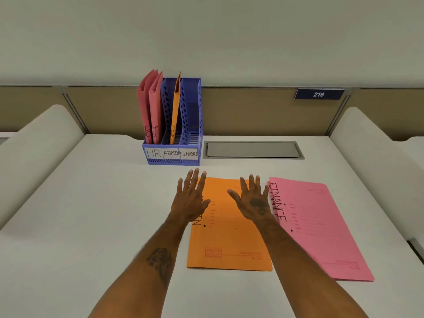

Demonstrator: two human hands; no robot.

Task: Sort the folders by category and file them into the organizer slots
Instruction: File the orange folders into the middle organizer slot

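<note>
Both our hands are open, fingers straight and spread, holding nothing. Our left hand (191, 199) lies over the left edge of the orange folder (229, 239), and our right hand (252, 201) over its upper right part. We cannot tell whether the palms press the cover or float just above it. The folder lies flat on the tabletop (91, 203) under the hands. Its lettering is half hidden by the left hand, with only a final N plain, so we judge it an ADMIN file.

Just right of the right hand lies a pink folder (321, 226) marked FINANCE. Beyond the left fingertips stands the blue organizer (160, 160), with two HR folders (149, 106) in its left slot and a filed orange folder (175, 111) in the middle one. The FINANCE slot (192, 134) seems bare.

To do this step well, we should slip the left fingers under the folder's left edge and pinch it with the thumb on top, while the right hand steadies the far side. Then we lift it clear, turn it upright and steer it between the middle dividers. We should take care not to drag the pink folder or knock the organizer.
</note>
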